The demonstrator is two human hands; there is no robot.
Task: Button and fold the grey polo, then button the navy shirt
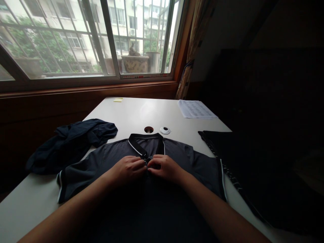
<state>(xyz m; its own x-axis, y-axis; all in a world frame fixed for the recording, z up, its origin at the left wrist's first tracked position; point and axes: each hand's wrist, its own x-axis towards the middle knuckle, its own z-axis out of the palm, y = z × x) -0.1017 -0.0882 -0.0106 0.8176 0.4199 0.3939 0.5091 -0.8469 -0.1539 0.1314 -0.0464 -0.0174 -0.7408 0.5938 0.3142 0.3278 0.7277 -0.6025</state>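
The white table (136, 113) carries a dark polo shirt (152, 199), laid out between its left and right edges with the neck towards the far edge. The shirt should be light and limp, nothing to break, its smooth-looking fabric likely to slide on the surface and crease if pushed. Crumpled dark cloth (86, 135) lies beside it, along the left edge. To shift the shirt, the shoulder seams would probably make the steadiest hold. The black collar (136, 145), edged in white, looks stiffer and should keep its shape. Just below it, the left hand (128, 168) and right hand (165, 167) nearly meet, each pinching the front placket (146, 156), a narrow strip best taken with fingertips; I cannot tell whether a button sits between them.
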